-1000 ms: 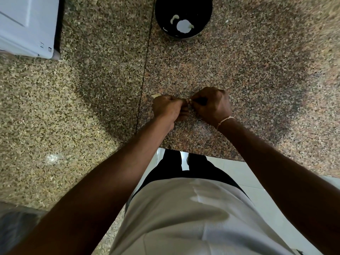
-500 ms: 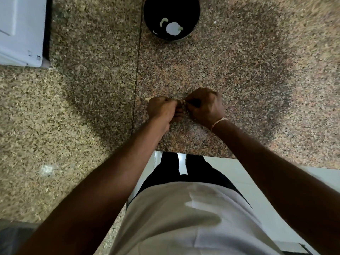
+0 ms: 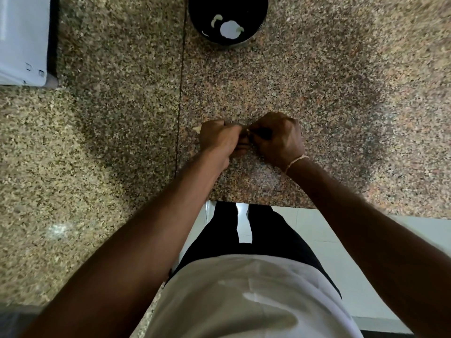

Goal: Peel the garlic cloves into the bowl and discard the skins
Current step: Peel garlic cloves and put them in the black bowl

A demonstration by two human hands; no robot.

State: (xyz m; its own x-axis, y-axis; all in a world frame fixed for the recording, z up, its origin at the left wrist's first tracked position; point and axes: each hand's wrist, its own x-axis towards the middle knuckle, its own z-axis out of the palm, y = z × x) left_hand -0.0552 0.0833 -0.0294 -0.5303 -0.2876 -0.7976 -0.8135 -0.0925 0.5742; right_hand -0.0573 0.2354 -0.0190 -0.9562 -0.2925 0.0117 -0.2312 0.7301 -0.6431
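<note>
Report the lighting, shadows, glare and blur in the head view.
Head view: a dim, broad shadow covers the granite counter around both hands; a glare patch shines low on the left; the left hand and right hand look soft and underexposed; wide-angle distortion swells the forearms; the bowl is cropped.

Desk (image 3: 317,81): speckled granite-like stone, polished, faint sheen at 8 o'clock; a thin dark seam (image 3: 181,81) runs between slabs.
Bowl (image 3: 253,35), 12 o'clock: dark glossy inside, rim edge looks metallic.
Garlic cloves (image 3: 229,30) in bowl: pale, smooth.
Box (image 3: 23,40), 10 o'clock: white, smooth, plastic-looking, matt.
Wristband (image 3: 295,161) at right wrist: thin pale thread.
Shirt (image 3: 244,301), 6 o'clock: light cloth, soft, matt, creased.
Trousers (image 3: 268,235): black cloth, matt.
Floor (image 3: 329,240), 4 o'clock: pale smooth tiles, slightly glossy.
</note>
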